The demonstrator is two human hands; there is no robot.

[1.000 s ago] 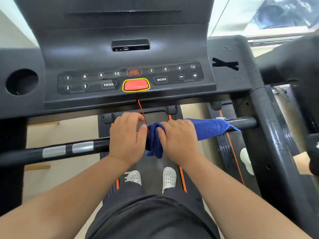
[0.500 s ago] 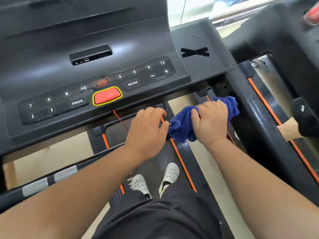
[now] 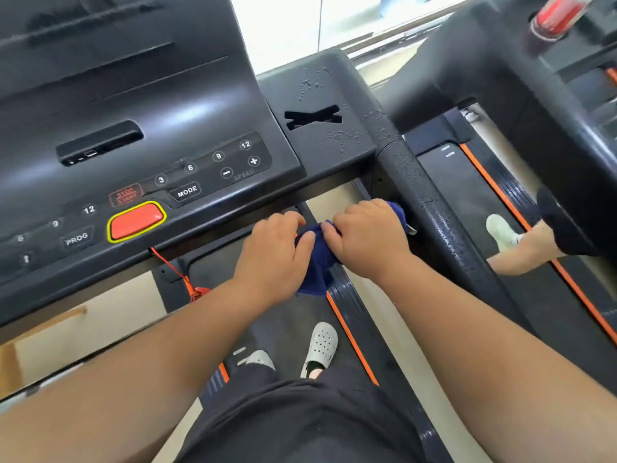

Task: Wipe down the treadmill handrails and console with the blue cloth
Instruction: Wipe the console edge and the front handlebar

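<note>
Logging left hand (image 3: 271, 252) and right hand (image 3: 367, 242) curled round blue cloth (image 3: 317, 267) by wet handrail (image 3: 434, 212); I judge console (image 3: 167, 128) undone.

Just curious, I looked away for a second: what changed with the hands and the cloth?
The right hand slid the blue cloth rightward, up to the right handrail, bunching it up. The left hand followed close beside it. The right hand still grips the cloth, and the console remains untouched.
</note>
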